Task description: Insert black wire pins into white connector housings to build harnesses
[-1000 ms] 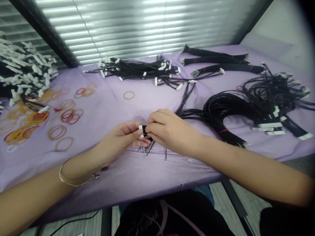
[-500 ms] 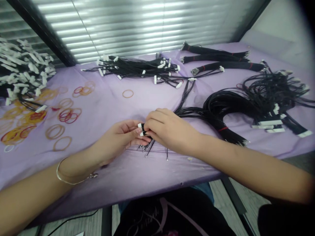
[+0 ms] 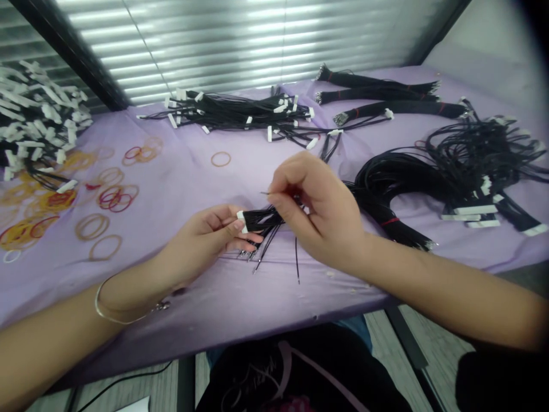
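My left hand (image 3: 201, 240) grips a small bundle of black wires (image 3: 261, 220) near its white connectors (image 3: 241, 221), and the loose wire ends hang down past my fingers. My right hand (image 3: 317, 206) is raised just above and to the right of the bundle. Its thumb and fingers pinch a thin black wire (image 3: 274, 195) with a bare metal tip pointing left. The fingers hide part of that wire. Both hands are over the lilac table cover (image 3: 180, 286).
Black wire harnesses with white connectors (image 3: 240, 113) lie at the back, with taped bundles (image 3: 386, 109) behind and a large coil (image 3: 398, 177) to the right. Rubber bands (image 3: 92, 226) are scattered at the left beside a heap of white-ended wires (image 3: 43, 111). Window blinds stand behind the table.
My right hand has lifted up and away from the bundle, drawing a single wire out with it. My left hand still holds the bundle, and the view has tilted slightly.
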A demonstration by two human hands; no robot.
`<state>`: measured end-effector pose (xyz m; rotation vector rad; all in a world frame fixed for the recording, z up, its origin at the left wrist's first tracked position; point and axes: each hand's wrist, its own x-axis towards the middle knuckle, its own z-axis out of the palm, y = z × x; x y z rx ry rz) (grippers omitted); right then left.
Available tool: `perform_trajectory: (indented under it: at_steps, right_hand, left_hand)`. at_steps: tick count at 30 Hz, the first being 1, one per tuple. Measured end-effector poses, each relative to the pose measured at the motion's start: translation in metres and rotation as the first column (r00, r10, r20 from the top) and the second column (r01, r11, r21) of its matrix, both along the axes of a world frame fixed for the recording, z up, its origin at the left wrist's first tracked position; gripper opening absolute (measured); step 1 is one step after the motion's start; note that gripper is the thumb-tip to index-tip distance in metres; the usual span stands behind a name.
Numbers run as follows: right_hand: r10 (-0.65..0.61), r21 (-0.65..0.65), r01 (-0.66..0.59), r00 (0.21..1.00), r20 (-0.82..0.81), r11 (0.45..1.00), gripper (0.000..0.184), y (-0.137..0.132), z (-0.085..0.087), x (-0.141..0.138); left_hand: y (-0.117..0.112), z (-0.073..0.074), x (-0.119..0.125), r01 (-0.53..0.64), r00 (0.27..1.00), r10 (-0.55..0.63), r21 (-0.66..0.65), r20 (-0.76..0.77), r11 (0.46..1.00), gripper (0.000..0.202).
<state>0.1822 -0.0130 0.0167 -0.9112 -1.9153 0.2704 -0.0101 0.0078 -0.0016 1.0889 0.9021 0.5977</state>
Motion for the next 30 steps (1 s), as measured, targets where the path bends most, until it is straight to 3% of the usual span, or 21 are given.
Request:
perform_trajectory:
  at_steps: [4,7,13,18,23,30]
  right_hand:
    - [0.087,-0.078,-0.077,0.988,0.130,0.994,0.006,0.003,-0.009,0.000]
    - [0.059,-0.162,-0.029,0.982,0.179,0.986,0.004,0.006,-0.016,-0.001]
    - [0.018,-0.265,0.032,0.983,0.182,0.964,0.010,0.006,-0.012,0.000]
    - [0.011,-0.264,0.049,0.975,0.220,0.963,0.010,0.005,-0.014,-0.002]
    - [-0.071,-0.186,0.140,0.940,0.334,0.972,0.010,0.002,-0.014,-0.002]
    - [0.012,-0.179,0.047,0.949,0.315,0.983,0.009,0.003,-0.012,0.000]
  left_hand:
    - [0.001,-0.001,-0.001,0.034,0.997,-0.033,-0.007,0.068,0.999,0.017]
    - [0.001,-0.001,-0.001,0.049,0.996,-0.048,-0.010,0.079,0.999,0.016]
    - [0.001,0.002,0.000,0.055,0.998,-0.055,-0.008,0.015,0.998,0.013]
    - [0.001,0.001,-0.001,0.055,0.998,-0.054,-0.007,0.036,0.998,0.011]
    - [0.001,-0.001,-0.001,0.079,0.996,-0.080,0.034,0.034,0.996,0.009]
    - [0.001,0.001,0.001,0.062,0.997,-0.063,0.024,0.034,0.998,0.009]
